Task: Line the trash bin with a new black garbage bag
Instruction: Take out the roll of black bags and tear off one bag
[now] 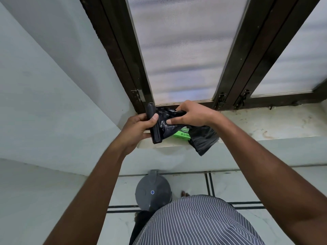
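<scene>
A pale sill runs under a dark-framed window; the lidded bin stands on the tiled floor far below both grips. The left hand clasps the roll. Beside it, the right hand pinches the bag above a green box.

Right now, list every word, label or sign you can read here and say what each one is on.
"ECO", upside down in white, the end of a longer word cut off by the black bag: on the green box on the window sill.
A second line of white print above it on the box: too small to read.
Round blue sticker on the grey bin lid: too blurred to read.
</scene>
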`<act>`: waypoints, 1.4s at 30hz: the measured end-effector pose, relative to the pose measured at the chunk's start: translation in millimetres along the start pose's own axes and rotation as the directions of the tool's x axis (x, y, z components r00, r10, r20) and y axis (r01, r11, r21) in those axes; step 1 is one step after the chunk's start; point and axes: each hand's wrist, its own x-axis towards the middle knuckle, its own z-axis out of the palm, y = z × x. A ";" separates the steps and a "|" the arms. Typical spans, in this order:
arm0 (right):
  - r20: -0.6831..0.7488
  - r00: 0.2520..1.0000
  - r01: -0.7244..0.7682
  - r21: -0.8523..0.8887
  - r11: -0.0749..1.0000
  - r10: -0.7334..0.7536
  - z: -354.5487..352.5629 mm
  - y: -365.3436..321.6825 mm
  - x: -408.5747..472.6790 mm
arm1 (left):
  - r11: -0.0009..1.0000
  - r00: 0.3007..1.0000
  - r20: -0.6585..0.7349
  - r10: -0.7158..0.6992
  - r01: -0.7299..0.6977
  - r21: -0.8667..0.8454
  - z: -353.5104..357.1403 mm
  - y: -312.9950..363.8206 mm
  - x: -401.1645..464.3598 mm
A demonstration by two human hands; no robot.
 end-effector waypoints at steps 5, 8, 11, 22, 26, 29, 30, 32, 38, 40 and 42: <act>-0.026 0.999 0.029 0.078 0.997 -0.027 9.7 6.3 5.7 | 1.000 1.000 -0.002 -0.007 0.007 -0.013 1.8 -4.4 0.3; -0.071 0.997 0.038 0.068 0.997 -0.033 17.3 8.7 12.4 | 0.999 1.000 -0.001 0.003 -0.003 -0.037 8.8 -8.3 -0.7; -0.141 0.990 0.001 0.021 1.000 0.002 23.0 19.1 18.7 | 0.997 1.000 -0.001 0.014 -0.014 -0.082 10.2 -6.8 -2.5; -0.391 0.915 -0.124 -0.038 0.992 0.100 34.7 61.6 20.1 | 0.974 0.974 -0.011 0.225 -0.225 -0.040 -5.6 38.4 -18.7; -0.436 0.899 -0.117 -0.155 0.981 0.039 32.2 56.9 15.3 | 0.987 0.988 -0.054 0.147 -0.151 -0.061 -10.6 26.2 -11.6; -0.475 0.879 -0.129 -0.160 0.979 0.038 22.0 52.3 8.0 | 0.992 0.991 -0.058 0.118 -0.120 -0.043 -8.7 12.5 -9.0; -0.486 0.873 -0.111 -0.135 0.985 0.032 18.6 49.3 4.5 | 0.993 0.993 -0.055 0.108 -0.110 -0.038 -6.4 9.2 -8.3; -0.509 0.860 -0.106 -0.101 0.989 0.040 10.2 43.4 -2.6 | 0.996 0.996 -0.047 0.080 -0.082 -0.040 -0.9 3.8 -7.5; -0.625 0.773 -0.096 0.060 0.994 0.112 -22.6 41.5 -25.1 | 0.999 0.999 -0.018 0.031 -0.032 -0.040 13.4 -7.0 -2.2; -0.676 0.725 -0.027 0.159 0.987 0.129 -29.8 47.6 -24.0 | 0.998 1.000 -0.014 0.022 -0.023 -0.054 18.0 -8.3 0.1; -0.754 0.650 0.031 0.150 0.988 0.095 -37.4 55.5 -24.5 | 0.997 1.000 -0.009 0.015 -0.016 -0.077 25.5 -9.3 3.2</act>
